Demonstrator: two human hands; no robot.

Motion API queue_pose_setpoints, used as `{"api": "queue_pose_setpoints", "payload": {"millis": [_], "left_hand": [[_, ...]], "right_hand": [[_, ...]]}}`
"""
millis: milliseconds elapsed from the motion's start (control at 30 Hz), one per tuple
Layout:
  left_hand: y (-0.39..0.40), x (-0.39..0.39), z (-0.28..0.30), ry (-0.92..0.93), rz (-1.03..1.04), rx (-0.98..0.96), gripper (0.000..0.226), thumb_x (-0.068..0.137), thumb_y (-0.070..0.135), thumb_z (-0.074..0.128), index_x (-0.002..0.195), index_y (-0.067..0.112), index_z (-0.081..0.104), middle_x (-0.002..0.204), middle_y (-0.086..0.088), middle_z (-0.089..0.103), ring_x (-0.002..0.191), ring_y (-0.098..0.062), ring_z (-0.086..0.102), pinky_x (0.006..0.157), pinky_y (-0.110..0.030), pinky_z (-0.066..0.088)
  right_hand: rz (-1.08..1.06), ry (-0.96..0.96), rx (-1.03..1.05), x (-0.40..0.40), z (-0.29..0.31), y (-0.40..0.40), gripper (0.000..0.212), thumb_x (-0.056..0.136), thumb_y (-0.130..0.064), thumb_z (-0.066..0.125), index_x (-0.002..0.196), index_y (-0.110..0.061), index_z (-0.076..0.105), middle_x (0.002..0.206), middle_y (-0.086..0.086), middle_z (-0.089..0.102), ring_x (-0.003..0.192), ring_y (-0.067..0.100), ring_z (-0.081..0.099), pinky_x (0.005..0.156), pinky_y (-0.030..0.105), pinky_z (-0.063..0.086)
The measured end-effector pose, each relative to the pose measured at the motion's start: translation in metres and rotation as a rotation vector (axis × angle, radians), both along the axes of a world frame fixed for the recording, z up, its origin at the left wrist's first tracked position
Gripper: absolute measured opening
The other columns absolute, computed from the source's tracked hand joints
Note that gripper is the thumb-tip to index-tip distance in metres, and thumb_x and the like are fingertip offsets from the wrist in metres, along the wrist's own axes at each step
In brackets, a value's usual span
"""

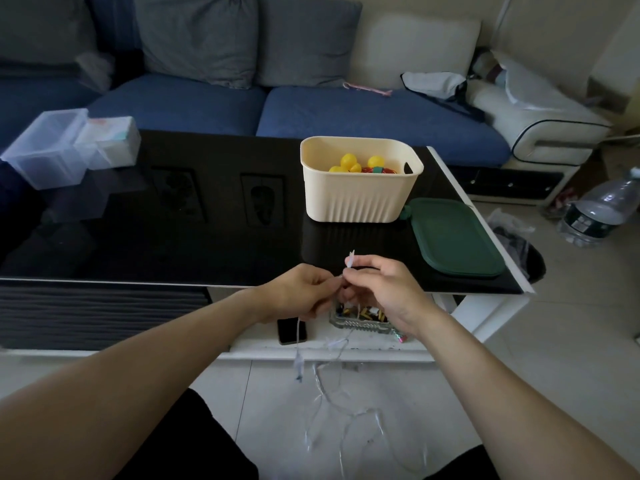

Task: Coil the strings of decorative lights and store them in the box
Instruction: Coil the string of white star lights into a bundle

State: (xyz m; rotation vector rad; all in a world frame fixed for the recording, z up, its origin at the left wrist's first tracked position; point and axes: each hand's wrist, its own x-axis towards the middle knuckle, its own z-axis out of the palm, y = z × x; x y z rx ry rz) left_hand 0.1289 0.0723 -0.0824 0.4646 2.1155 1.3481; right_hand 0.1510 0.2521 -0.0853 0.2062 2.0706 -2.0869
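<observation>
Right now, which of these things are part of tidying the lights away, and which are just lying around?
Part of the job:
- light string, pinched by left hand and right hand
- cream box, yellow bulbs already inside
- green lid

Just lying about:
- clear container
- phone
- glass tray
- water bottle

Thin light string [332, 386] dangles; cream box [360, 199] (open) upright

I am in a home living room: a blue sofa [346, 116] with grey cushions [197, 36] stands behind my black coffee table [173, 220], on a tiled floor [571, 323].
</observation>
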Motion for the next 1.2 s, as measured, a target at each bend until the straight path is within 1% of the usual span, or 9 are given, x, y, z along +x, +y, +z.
{"api": "queue_pose_setpoints", "payload": {"millis": [167, 267, 533, 667, 767, 867, 1033, 1133, 1200], "left_hand": [[-0.007, -0.007, -0.002, 0.095, 0.139, 0.074, 0.031, 0.107, 0.019, 0.038, 0.104, 0.006, 0.066, 0.050, 0.000, 0.048, 0.041, -0.010, 0.039, 0.044, -0.021, 0.035], [-0.010, -0.009, -0.002, 0.107, 0.222, 0.155, 0.031, 0.107, 0.021, 0.038, 0.109, 0.008, 0.066, 0.057, -0.002, 0.051, 0.046, -0.013, 0.042, 0.047, -0.024, 0.037], [-0.004, -0.005, 0.003, -0.036, 0.201, 0.244, 0.038, 0.105, 0.030, 0.043, 0.107, 0.003, 0.070, 0.063, -0.004, 0.052, 0.052, -0.014, 0.046, 0.055, -0.028, 0.039], [-0.002, -0.006, 0.002, -0.028, 0.311, 0.305, 0.042, 0.107, 0.030, 0.037, 0.106, 0.004, 0.069, 0.063, -0.002, 0.048, 0.051, -0.014, 0.043, 0.051, -0.027, 0.036], [-0.005, -0.012, 0.003, -0.043, 0.411, 0.388, 0.040, 0.107, 0.030, 0.038, 0.107, 0.006, 0.069, 0.069, -0.001, 0.051, 0.055, -0.014, 0.049, 0.053, -0.028, 0.042], [-0.006, -0.016, 0.009, -0.076, 0.493, 0.525, 0.040, 0.107, 0.027, 0.036, 0.100, 0.003, 0.068, 0.080, -0.008, 0.060, 0.068, -0.019, 0.061, 0.063, -0.031, 0.052], [-0.011, -0.016, 0.015, -0.230, 0.541, 0.699, 0.041, 0.108, 0.025, 0.029, 0.090, 0.005, 0.059, 0.094, -0.020, 0.072, 0.098, -0.035, 0.071, 0.089, -0.040, 0.056], [-0.010, -0.014, 0.016, -0.315, 0.571, 0.728, 0.042, 0.109, 0.025, 0.026, 0.079, 0.010, 0.051, 0.079, -0.018, 0.070, 0.088, -0.036, 0.072, 0.085, -0.044, 0.057], [-0.009, -0.015, 0.017, -0.346, 0.632, 0.743, 0.041, 0.108, 0.026, 0.029, 0.075, 0.012, 0.048, 0.058, -0.010, 0.055, 0.064, -0.031, 0.064, 0.076, -0.043, 0.058]], "right_hand": [[0.152, -0.062, 0.198, -0.001, 0.001, 0.011, 0.014, 0.096, -0.020, 0.067, 0.101, -0.007, 0.071, 0.075, 0.008, 0.070, 0.059, 0.014, 0.061, 0.059, 0.028, 0.048], [0.225, -0.052, 0.308, 0.000, 0.000, 0.016, 0.025, 0.097, -0.029, 0.064, 0.086, -0.009, 0.073, 0.071, 0.005, 0.069, 0.060, 0.012, 0.060, 0.063, 0.026, 0.048], [0.236, 0.062, 0.293, 0.001, -0.003, 0.011, 0.026, 0.095, -0.032, 0.067, 0.080, -0.012, 0.075, 0.059, 0.000, 0.059, 0.055, 0.013, 0.050, 0.057, 0.026, 0.042], [0.258, 0.099, 0.316, 0.001, -0.002, 0.011, 0.029, 0.092, -0.036, 0.069, 0.082, -0.009, 0.076, 0.066, 0.007, 0.065, 0.062, 0.017, 0.056, 0.064, 0.031, 0.044], [0.279, 0.118, 0.413, -0.001, -0.003, 0.016, 0.032, 0.086, -0.039, 0.075, 0.086, -0.007, 0.077, 0.087, 0.022, 0.072, 0.072, 0.022, 0.059, 0.071, 0.035, 0.046], [0.335, 0.040, 0.408, -0.003, -0.004, 0.022, 0.028, 0.084, -0.035, 0.078, 0.085, -0.008, 0.074, 0.092, 0.018, 0.075, 0.080, 0.031, 0.066, 0.079, 0.038, 0.052], [0.431, -0.138, 0.337, -0.004, -0.003, 0.031, 0.018, 0.088, -0.024, 0.075, 0.094, -0.007, 0.071, 0.078, 0.006, 0.071, 0.066, 0.017, 0.065, 0.069, 0.030, 0.056], [0.403, -0.157, 0.433, -0.005, -0.003, 0.039, 0.031, 0.090, -0.040, 0.071, 0.082, -0.010, 0.069, 0.066, 0.003, 0.065, 0.062, 0.016, 0.060, 0.069, 0.029, 0.054], [0.388, -0.152, 0.456, -0.005, -0.003, 0.045, 0.046, 0.084, -0.055, 0.067, 0.078, -0.010, 0.067, 0.065, 0.005, 0.065, 0.063, 0.015, 0.060, 0.074, 0.029, 0.052]]}}
